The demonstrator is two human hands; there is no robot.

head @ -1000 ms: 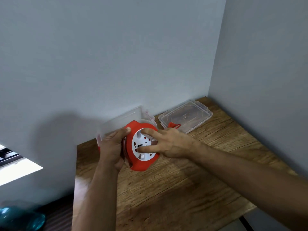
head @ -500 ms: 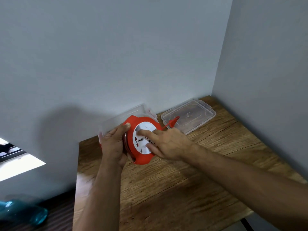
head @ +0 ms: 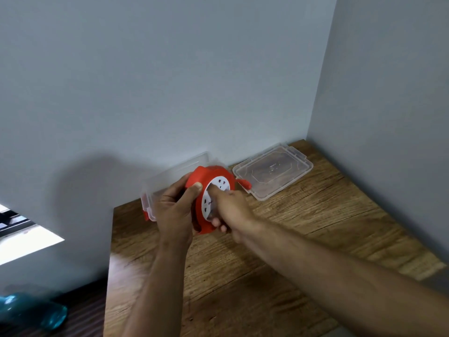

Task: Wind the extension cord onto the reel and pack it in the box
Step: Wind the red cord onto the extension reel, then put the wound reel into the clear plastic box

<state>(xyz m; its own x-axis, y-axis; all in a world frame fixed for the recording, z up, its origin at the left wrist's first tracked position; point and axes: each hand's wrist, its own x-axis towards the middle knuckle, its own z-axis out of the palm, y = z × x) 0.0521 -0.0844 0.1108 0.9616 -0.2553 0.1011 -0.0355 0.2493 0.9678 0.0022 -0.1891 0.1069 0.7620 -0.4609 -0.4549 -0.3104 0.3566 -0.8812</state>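
Observation:
I hold a round red cord reel [head: 205, 176] with a white socket face above the wooden table [head: 291, 234]. My left hand [head: 173, 212] grips its red rim from the left, thumb on top. My right hand [head: 229, 210] is closed on the reel's right side with a finger pressed on the white face. A short red plug end [head: 244, 184] sticks out at the reel's right. Behind the reel stands the clear plastic box [head: 170, 177] against the wall, open, partly hidden by my hands.
The clear lid [head: 273, 173] lies flat at the back right of the table near the corner of two grey walls. The table's left edge drops to a dark floor, where a teal object [head: 31, 310] lies.
The reel has tilted so its white face turns more to the right, and it sits higher, closer to the box. The loose red cord end has drawn in near the reel.

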